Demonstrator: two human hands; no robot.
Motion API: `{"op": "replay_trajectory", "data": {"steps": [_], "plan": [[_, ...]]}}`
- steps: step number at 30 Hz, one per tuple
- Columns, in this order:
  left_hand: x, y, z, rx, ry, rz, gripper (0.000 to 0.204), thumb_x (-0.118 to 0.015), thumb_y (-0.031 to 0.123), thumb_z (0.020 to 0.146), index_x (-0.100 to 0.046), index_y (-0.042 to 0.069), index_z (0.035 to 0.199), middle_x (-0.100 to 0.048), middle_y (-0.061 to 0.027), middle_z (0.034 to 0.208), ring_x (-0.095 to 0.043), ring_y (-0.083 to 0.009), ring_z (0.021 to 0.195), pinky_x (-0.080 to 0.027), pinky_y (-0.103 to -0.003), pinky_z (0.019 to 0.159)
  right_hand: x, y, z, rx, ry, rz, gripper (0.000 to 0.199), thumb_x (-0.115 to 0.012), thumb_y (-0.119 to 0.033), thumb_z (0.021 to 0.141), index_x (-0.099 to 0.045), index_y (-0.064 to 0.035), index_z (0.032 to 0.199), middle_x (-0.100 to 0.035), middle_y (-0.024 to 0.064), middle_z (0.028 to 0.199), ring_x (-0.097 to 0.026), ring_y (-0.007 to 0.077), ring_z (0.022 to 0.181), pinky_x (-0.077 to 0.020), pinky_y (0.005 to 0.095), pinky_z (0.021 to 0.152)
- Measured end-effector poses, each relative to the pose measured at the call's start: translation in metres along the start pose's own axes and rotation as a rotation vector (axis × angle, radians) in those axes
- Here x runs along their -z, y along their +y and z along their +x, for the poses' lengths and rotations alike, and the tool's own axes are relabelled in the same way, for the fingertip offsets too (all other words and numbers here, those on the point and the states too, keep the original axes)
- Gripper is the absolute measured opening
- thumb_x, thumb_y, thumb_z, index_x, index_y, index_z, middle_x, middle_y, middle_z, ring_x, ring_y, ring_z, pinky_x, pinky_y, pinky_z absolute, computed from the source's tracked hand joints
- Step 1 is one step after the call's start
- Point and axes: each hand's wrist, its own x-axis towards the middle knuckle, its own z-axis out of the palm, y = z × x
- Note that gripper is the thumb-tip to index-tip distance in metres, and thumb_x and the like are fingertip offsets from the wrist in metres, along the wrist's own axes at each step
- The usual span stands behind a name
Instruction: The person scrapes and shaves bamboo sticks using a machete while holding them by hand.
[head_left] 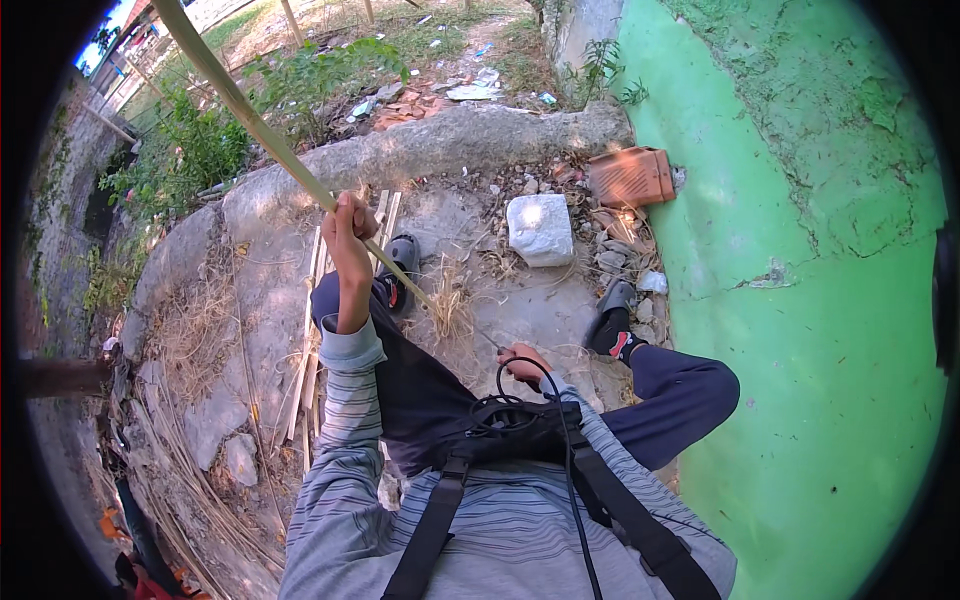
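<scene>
My left hand (350, 238) is closed around a long, pale yellow-green bamboo pole (250, 118). The pole slants from the upper left down to the ground between my feet. Its lower end comes close to a heap of thin, curly shavings (452, 308). Low in front of my body, my right hand (525, 363) is closed on a thin-bladed tool (490, 342), its narrow tip pointing toward the shavings. The tool's handle is hidden in the fist, and a black cable passes in front of that wrist.
Split bamboo strips (303, 370) lie beside my left leg. A white stone block (540, 230) and a perforated orange brick (632, 177) sit ahead, near the green wall (800, 380) on the right. A low concrete ledge (420, 145) curves across the far side.
</scene>
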Motion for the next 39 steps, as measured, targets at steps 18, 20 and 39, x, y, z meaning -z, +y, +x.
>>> {"op": "replay_trajectory", "data": {"steps": [18, 20, 39], "plan": [[-0.063, 0.237, -0.095, -0.460, 0.049, -0.074, 0.042, -0.045, 0.037, 0.110, -0.035, 0.013, 0.077, -0.018, 0.0037, 0.065, -0.014, -0.0094, 0.057, -0.018, -0.031, 0.056, -0.037, 0.006, 0.019, -0.165, 0.400, -0.283, 0.036, -0.060, -0.026, 0.089, -0.075, 0.0006, 0.108, -0.070, 0.0311, 0.115, -0.069, 0.0452, 0.110, -0.0551, 0.0519, 0.095], [-0.083, 0.258, -0.124, -0.467, 0.029, -0.102, 0.042, -0.042, 0.037, 0.111, -0.035, 0.014, 0.077, -0.018, 0.0036, 0.064, -0.014, -0.0095, 0.057, -0.018, -0.031, 0.057, -0.055, 0.003, 0.025, -0.043, 0.266, -0.386, 0.035, -0.059, -0.022, 0.087, -0.074, 0.0029, 0.107, -0.071, 0.0310, 0.111, -0.069, 0.0453, 0.109, -0.0555, 0.0518, 0.094], [-0.114, 0.272, -0.174, -0.458, -0.147, -0.122, 0.044, -0.041, 0.036, 0.112, -0.033, 0.013, 0.076, -0.021, 0.0035, 0.062, -0.014, -0.0086, 0.053, -0.018, -0.031, 0.051, 0.082, -0.054, -0.100, -0.009, -0.243, -0.427, 0.038, -0.081, -0.040, 0.083, -0.081, -0.0091, 0.106, -0.075, 0.0085, 0.083, -0.067, 0.0188, 0.068, -0.0547, 0.0368, 0.063]]}}
